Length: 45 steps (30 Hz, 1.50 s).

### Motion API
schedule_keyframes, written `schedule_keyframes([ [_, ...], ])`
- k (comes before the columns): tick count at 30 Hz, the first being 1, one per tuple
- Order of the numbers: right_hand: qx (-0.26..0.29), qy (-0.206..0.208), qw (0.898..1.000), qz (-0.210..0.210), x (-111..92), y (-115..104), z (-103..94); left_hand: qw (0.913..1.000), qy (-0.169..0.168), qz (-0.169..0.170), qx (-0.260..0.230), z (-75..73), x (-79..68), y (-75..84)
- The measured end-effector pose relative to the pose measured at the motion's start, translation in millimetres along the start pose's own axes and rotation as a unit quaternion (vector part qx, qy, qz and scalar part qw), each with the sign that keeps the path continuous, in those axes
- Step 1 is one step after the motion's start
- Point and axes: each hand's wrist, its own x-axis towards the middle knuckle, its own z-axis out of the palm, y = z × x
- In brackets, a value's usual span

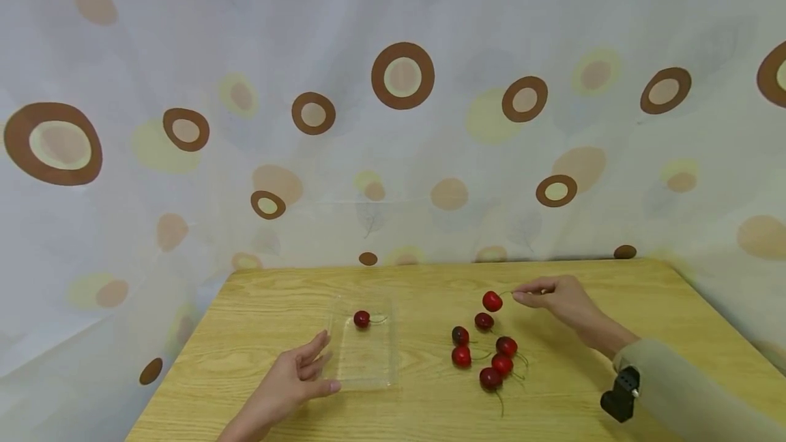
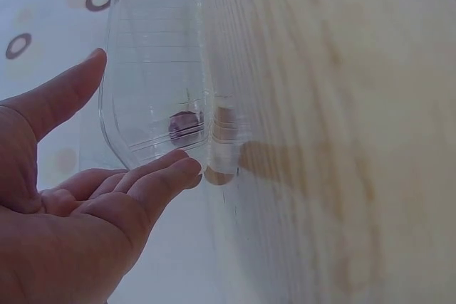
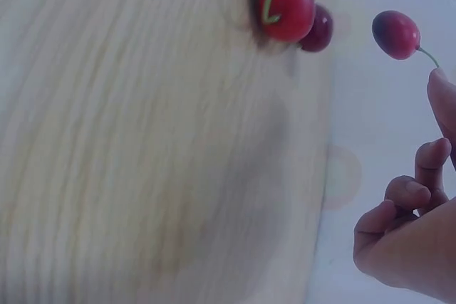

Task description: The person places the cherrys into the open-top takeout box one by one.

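My right hand [image 1: 568, 302] pinches a red cherry [image 1: 492, 301] by its thin green stem, between thumb and forefinger. In the right wrist view that cherry [image 3: 396, 35] hangs clear of the table, the other fingers curled below. At the left, my left hand [image 1: 288, 374] stands beside a clear plastic box [image 1: 365, 363], its thumb and fingers spread along the near left side. The left wrist view has the fingertips [image 2: 182, 165] right at the box wall. One dark red cherry [image 1: 361, 319] with a stem lies inside the box.
Several loose cherries [image 1: 502, 364] with stems lie grouped on the wooden table [image 1: 424, 415], between the box and my right hand. A patterned curtain [image 1: 430, 142] with brown ovals hangs behind the table. A black device [image 1: 621, 394] is strapped at the right sleeve.
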Motion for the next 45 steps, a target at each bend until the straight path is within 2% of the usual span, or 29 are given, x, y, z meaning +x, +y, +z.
schedule_keyframes([
  [8,0.048,-0.019,0.998,-0.023,8.9,-23.5,23.8,1.0,0.005,-0.005,0.008,1.3,1.6,-2.1],
  [11,0.065,-0.024,0.997,-0.02,12.6,-33.5,33.4,1.0,0.005,-0.003,0.007,0.8,1.7,-2.6],
  [23,0.101,-0.036,0.994,-0.032,27.7,-63.1,61.7,1.0,0.001,0.001,-0.002,1.5,0.3,0.3],
  [39,0.113,-0.044,0.991,-0.048,46.3,-91.8,114.5,1.0,0.001,0.009,-0.005,3.0,3.4,0.0],
  [45,0.119,-0.051,0.991,-0.041,53.4,-100.0,137.2,1.0,0.001,0.008,-0.005,3.0,3.3,-0.5],
])
